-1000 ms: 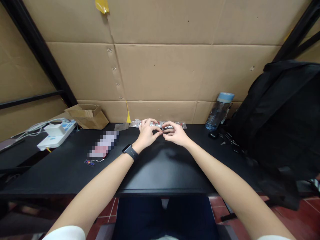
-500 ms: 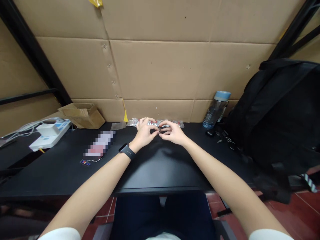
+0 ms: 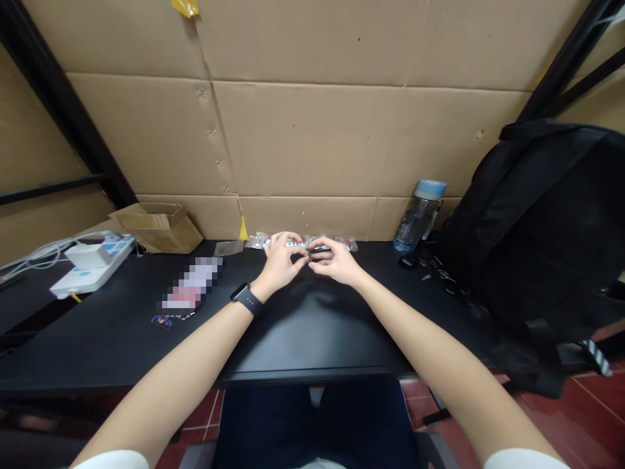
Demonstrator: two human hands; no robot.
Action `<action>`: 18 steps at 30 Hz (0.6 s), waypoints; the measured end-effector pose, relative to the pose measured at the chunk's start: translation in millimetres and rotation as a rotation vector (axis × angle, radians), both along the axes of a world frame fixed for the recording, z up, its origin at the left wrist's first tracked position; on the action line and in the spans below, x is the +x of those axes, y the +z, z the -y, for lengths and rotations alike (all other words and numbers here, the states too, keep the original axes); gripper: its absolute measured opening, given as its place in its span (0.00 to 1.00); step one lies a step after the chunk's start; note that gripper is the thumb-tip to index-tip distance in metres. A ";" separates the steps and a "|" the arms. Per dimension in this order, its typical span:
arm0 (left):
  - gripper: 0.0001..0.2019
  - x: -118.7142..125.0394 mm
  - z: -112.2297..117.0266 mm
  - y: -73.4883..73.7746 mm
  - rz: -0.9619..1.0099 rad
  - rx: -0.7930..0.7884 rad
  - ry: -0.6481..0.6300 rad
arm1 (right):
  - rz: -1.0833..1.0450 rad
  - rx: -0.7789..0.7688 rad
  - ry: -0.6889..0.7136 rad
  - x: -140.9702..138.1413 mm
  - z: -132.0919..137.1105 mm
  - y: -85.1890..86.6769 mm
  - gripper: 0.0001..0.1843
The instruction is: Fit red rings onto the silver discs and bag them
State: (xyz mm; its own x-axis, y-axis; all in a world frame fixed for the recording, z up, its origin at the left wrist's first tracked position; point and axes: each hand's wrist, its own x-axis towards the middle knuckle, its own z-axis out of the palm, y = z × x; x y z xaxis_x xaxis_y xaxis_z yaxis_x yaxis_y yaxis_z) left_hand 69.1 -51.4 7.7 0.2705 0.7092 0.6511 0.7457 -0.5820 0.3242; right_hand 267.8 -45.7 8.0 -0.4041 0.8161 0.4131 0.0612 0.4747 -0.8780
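My left hand (image 3: 282, 262) and my right hand (image 3: 338, 262) meet over the back half of the black desk (image 3: 312, 339). Between their fingertips is a small, dark, shiny piece (image 3: 308, 256), too small to name; both hands pinch it from opposite sides. Behind the fingers lies a row of clear crinkly plastic packets (image 3: 349, 243) with silvery and red contents, partly hidden by my hands. A flat clear plastic sleeve (image 3: 228, 248) rests left of the packets. On my left wrist is a black watch (image 3: 247, 298).
An open cardboard box (image 3: 163, 229), a white power strip (image 3: 92, 270) with cables and a blurred-out card (image 3: 193, 284) are on the left. At the right stand a blue-lidded bottle (image 3: 420, 215), keys (image 3: 437, 266) and a black backpack (image 3: 541, 234). A cardboard wall (image 3: 303, 143) rises behind.
The view has shifted slightly. Both hands keep nearly the same pose around the small piece, and nothing on the desk has visibly moved.
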 end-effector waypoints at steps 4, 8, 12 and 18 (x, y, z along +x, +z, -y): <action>0.05 1.2 1.0 -0.7 0.020 -0.013 0.003 | -0.027 -0.028 0.005 -1.3 -0.8 -2.6 0.22; 0.04 2.4 1.0 -2.3 0.040 0.008 -0.010 | -0.048 -0.024 0.016 -0.9 0.5 0.7 0.21; 0.05 1.4 0.9 -0.2 0.046 0.007 0.003 | -0.054 -0.028 -0.039 -1.0 1.4 4.9 0.21; 0.05 2.0 4.1 4.7 0.007 -0.003 0.029 | -0.061 -0.120 -0.016 2.0 -8.7 -1.7 0.19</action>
State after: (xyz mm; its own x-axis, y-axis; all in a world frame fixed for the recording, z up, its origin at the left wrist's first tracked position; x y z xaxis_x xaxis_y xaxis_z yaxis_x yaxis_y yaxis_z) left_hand 71.0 -55.6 12.5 0.2453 0.7189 0.6504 0.7602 -0.5589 0.3311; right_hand 269.7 -37.0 6.3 -0.3675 0.8673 0.3356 0.0132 0.3657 -0.9306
